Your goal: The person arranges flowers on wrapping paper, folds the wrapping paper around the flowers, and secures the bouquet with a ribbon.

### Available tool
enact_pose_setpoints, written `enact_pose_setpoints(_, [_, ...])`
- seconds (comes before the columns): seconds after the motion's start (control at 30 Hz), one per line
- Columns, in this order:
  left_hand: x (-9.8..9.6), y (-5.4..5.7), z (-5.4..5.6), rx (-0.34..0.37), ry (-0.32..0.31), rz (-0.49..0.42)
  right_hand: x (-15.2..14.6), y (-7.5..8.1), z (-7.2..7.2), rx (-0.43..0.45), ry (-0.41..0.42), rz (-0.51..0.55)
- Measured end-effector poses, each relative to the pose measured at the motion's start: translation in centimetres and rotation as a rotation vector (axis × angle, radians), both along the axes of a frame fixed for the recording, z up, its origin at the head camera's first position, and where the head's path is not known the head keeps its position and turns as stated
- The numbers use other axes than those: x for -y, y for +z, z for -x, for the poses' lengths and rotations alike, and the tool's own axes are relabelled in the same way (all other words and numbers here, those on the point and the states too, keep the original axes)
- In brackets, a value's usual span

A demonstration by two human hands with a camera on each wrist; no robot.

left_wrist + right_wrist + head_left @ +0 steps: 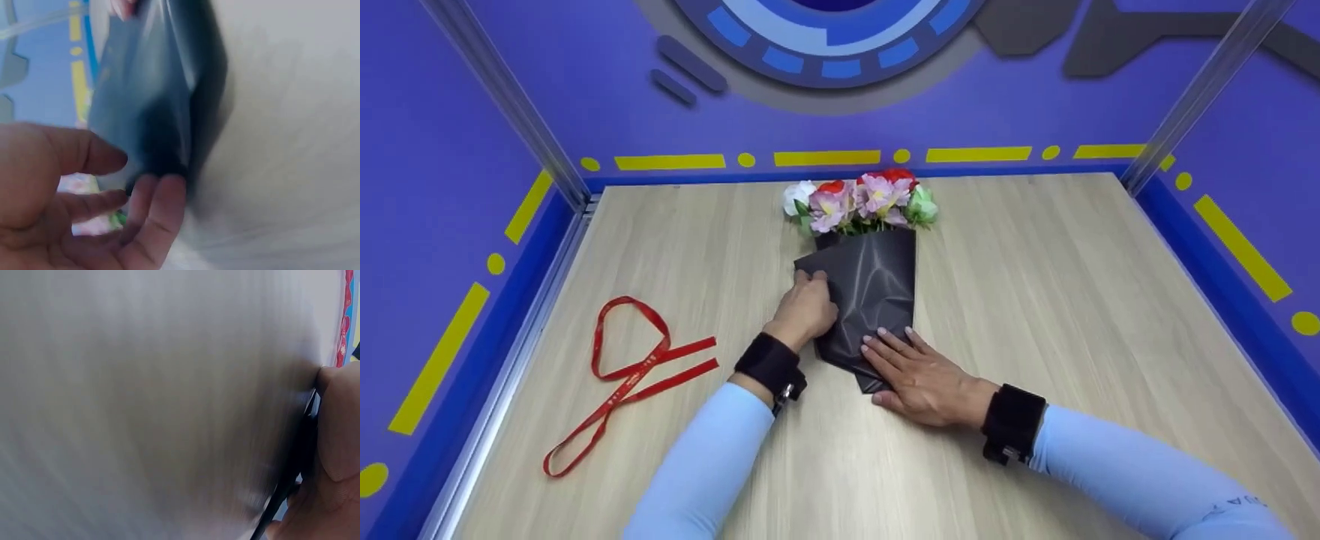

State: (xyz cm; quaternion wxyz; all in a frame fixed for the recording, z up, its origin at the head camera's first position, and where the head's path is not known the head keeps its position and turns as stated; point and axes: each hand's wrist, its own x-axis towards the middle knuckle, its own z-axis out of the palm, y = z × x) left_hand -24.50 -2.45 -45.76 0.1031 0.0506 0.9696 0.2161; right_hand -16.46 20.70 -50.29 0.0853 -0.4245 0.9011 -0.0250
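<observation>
A bouquet of artificial flowers [879, 196], pink, red, white and pale green, lies on the table in black wrapping paper [871, 281], blossoms toward the back wall. At the paper's left edge, my left hand [805, 309] grips the fold with curled fingers. The left wrist view shows the fingertips [169, 194] against the dark sheet [143, 73], the thumb a little apart. My right hand [926, 384] rests with spread, straight fingers on the narrow lower end of the wrap. In the right wrist view only part of that hand [340, 433] shows, beside the paper's edge.
A red ribbon [634, 381] lies loosely looped on the wooden table [1035, 300], left of the bouquet. Blue printed panels [840, 127] with yellow marks enclose the back and sides, joined by metal posts [1177, 97].
</observation>
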Motion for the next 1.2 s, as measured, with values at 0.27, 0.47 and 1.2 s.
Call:
enact_pose_setpoints(0.27, [-1.4, 1.1, -3.7, 0.152, -0.029, -0.067, -0.1, 0.2, 0.2, -0.007, 0.003, 0.018])
enact_pose_setpoints(0.47, [-2.2, 0.4, -4.1, 0.182, -0.023, -0.050, -0.5, 0.2, 0.1, 0.021, -0.022, 0.111])
enact_pose_setpoints(1.2, [-2.2, -0.3, -3.4, 0.136, 0.018, -0.063, 0.4, 1.0, 2.1, -0.150, -0.162, 0.309])
